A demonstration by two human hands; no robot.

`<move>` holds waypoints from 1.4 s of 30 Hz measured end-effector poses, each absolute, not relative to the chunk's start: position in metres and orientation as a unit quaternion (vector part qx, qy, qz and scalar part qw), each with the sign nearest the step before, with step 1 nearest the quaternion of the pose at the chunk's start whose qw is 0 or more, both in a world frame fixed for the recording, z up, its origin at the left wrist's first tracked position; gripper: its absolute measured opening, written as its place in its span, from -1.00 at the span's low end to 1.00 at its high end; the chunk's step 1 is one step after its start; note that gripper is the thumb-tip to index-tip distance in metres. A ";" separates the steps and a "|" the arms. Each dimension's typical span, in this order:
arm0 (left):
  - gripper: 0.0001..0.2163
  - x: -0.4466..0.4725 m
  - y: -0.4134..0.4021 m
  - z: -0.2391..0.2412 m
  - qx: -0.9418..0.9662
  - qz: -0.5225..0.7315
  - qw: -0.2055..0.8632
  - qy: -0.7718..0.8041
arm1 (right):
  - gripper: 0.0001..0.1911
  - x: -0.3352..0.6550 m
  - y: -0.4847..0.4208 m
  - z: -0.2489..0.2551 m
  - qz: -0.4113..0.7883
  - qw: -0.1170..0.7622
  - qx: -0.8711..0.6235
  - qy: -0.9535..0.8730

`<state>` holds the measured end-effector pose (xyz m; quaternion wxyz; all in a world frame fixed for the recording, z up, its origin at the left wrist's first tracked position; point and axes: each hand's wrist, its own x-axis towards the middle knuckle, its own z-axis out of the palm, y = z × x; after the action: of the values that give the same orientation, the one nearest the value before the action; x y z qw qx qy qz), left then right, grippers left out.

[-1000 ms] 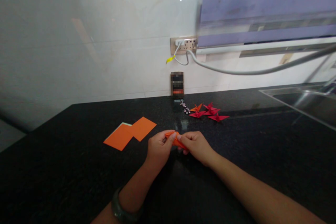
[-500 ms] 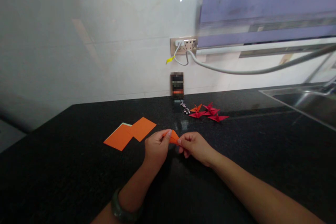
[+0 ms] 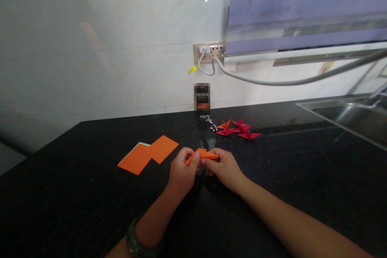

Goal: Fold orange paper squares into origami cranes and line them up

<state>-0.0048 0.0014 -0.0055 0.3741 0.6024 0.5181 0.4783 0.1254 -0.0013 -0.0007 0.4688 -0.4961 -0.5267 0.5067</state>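
Both hands meet over the black countertop (image 3: pixel 272 193) on a small folded orange paper piece (image 3: pixel 202 154). My left hand (image 3: pixel 182 171) pinches its left end with fingers closed. My right hand (image 3: pixel 224 167) pinches its right side, fingers curled. The paper sits just above the counter, partly hidden by my fingertips. A dark watch is on my left wrist (image 3: pixel 136 242).
Two flat orange paper squares (image 3: pixel 148 153) lie to the left of my hands. Several folded red and orange paper cranes (image 3: pixel 237 129) sit farther back. A small dark box (image 3: pixel 202 97) stands against the wall under a socket (image 3: pixel 209 52) with white cables. A steel sink (image 3: pixel 350 117) is at right.
The orange piece has been turned and reshaped between my fingers; it now shows long pointed flaps. Both hands stay together at the same spot.
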 end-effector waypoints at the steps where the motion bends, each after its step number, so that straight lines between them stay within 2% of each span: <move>1: -0.80 -0.004 0.001 -0.005 0.604 0.471 0.386 0.513 | -0.83 0.126 0.000 -0.002 0.511 0.481 -0.492 -0.515; 7: -0.80 0.000 -0.003 -0.001 0.608 0.448 0.447 0.479 | -0.79 0.128 0.001 -0.006 0.520 0.514 -0.451 -0.512; 16: -0.81 0.002 -0.002 -0.002 0.568 0.462 0.503 0.460 | -0.78 0.130 0.002 -0.008 0.480 0.508 -0.466 -0.543; 24: -0.81 0.002 -0.001 -0.001 0.525 0.471 0.549 0.448 | -0.55 0.134 0.003 -0.007 0.488 0.496 -0.447 -0.562; 29: -0.79 0.001 -0.001 -0.001 0.532 0.468 0.541 0.452 | -0.38 0.134 0.002 -0.004 0.515 0.491 -0.453 -0.537; 31: -0.79 0.001 -0.001 -0.002 0.543 0.467 0.532 0.452 | -0.44 0.133 0.002 -0.002 0.506 0.491 -0.460 -0.540; 35: -0.77 0.001 -0.001 -0.003 0.578 0.448 0.516 0.446 | -0.69 0.133 0.000 -0.001 0.449 0.505 -0.491 -0.550; 42: -0.78 -0.003 0.002 0.002 0.538 0.511 0.427 0.517 | -0.71 0.133 0.000 -0.005 0.471 0.476 -0.467 -0.577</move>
<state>-0.0032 0.0016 0.0022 0.4268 0.5377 0.5171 0.5111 0.1325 0.0001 -0.0045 0.4760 -0.4670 -0.5773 0.4712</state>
